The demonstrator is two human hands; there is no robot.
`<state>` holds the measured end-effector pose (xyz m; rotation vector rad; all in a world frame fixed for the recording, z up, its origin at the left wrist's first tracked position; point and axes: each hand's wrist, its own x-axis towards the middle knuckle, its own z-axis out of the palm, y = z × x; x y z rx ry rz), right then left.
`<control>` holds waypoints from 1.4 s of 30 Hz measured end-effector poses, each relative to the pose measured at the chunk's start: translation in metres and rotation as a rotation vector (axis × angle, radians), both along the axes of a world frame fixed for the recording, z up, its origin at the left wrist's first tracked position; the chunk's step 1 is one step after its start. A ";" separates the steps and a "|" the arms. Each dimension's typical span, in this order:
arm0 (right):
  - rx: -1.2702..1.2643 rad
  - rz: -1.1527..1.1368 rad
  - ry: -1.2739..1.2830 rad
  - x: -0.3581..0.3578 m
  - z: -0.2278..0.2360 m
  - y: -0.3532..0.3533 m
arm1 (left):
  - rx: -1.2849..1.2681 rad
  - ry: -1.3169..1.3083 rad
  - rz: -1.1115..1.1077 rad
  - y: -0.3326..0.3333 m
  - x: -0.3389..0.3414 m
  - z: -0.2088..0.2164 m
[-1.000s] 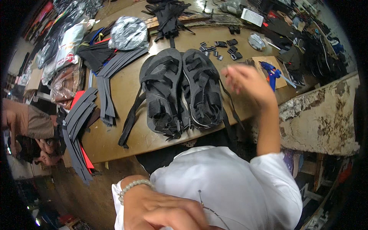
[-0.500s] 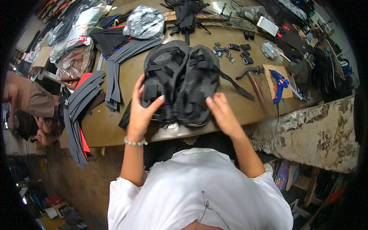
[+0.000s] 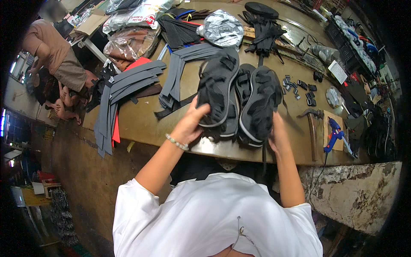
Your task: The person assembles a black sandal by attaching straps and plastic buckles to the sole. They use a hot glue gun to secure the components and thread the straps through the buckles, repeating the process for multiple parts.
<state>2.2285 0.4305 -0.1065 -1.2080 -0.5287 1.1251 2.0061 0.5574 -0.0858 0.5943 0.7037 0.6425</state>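
Black strappy sandals with pale sole edges lie in two overlapping stacks at the table's near edge, toes pointing away from me. At the left stack (image 3: 217, 92), my left hand (image 3: 190, 123) grips the outer side, thumb on top and the other fingers partly hidden underneath. Against the outer side of the right stack (image 3: 259, 103) presses my right hand (image 3: 279, 136), its fingers mostly out of sight behind the sandals. A narrow gap separates the stacks near the heels. Loose black straps hang from the right stack and stick out past my left hand.
Fanned grey strips (image 3: 122, 92) and more grey strips (image 3: 175, 70) lie leftward. Beyond sit a plastic-wrapped roll (image 3: 222, 29) and black straps (image 3: 263, 38). Rightward are small buckles (image 3: 311, 95), a hammer (image 3: 313, 137) and a blue glue gun (image 3: 334, 135). Another person (image 3: 60, 55) is at far left.
My hands have closed in from hovering over the sandals to gripping their outer sides. The sandals have shifted and tilted, showing a lower layer. The view has swung left.
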 end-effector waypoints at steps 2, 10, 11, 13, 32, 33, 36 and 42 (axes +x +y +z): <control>-0.009 -0.032 -0.132 -0.010 0.007 0.001 | 0.255 0.121 -0.035 -0.004 0.004 0.008; 0.366 0.098 -0.240 -0.040 0.074 0.115 | 0.650 0.022 0.229 0.056 -0.053 0.081; 0.469 0.136 -0.219 -0.053 0.082 0.145 | 0.725 0.061 0.289 0.070 -0.068 0.092; 0.624 0.255 -0.173 -0.081 0.097 0.207 | 0.822 0.076 0.376 0.099 -0.104 0.112; 0.250 0.187 -0.706 -0.180 0.038 0.417 | 0.753 0.837 0.564 0.322 -0.228 0.014; 0.301 0.257 -0.523 -0.172 0.046 0.409 | 0.774 0.828 0.591 0.321 -0.227 0.018; 0.537 0.157 -0.397 -0.143 0.072 0.367 | 0.772 0.982 0.398 0.315 -0.237 0.032; 0.621 0.234 -0.260 -0.018 0.117 0.174 | 1.049 1.325 0.457 0.262 -0.236 0.108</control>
